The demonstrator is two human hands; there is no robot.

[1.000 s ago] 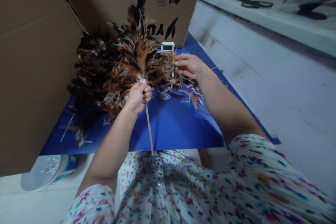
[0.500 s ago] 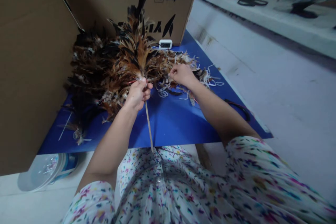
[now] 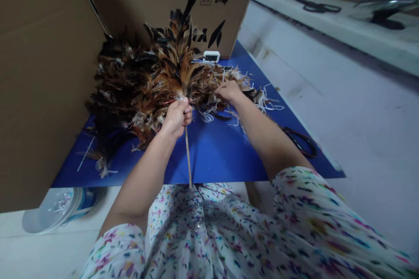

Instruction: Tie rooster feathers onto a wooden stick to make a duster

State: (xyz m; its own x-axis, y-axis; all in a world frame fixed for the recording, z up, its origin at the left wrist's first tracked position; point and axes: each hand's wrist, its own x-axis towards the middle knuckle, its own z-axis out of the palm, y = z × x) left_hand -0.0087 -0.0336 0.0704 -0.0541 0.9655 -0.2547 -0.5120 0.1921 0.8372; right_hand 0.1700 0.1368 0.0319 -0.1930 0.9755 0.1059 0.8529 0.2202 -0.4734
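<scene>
My left hand [image 3: 178,117] is closed round the top of a thin wooden stick, where brown and black feathers fan upward, so it looks like a feather duster [image 3: 185,67]. The bare stick [image 3: 188,157] runs down from my fist to the front edge of the table. My right hand [image 3: 228,91] has its fingers pinched together at a heap of loose feathers [image 3: 209,79] mixed with white strings. What lies between those fingertips is too small to make out. To the left spreads a larger pile of dark and brown feathers [image 3: 121,78].
A cardboard box [image 3: 216,8] stands behind the blue tabletop [image 3: 222,157], and another cardboard panel [image 3: 42,74] closes off the left. A small white digital display [image 3: 211,56] sits by the box. Dark-handled scissors [image 3: 301,141] lie at right. A bucket [image 3: 62,209] is on the floor.
The whole view has shifted slightly. My right fingers have tilted down to the feather heap. My left hand keeps its grip on the stick, with its fingers curled a little tighter.
</scene>
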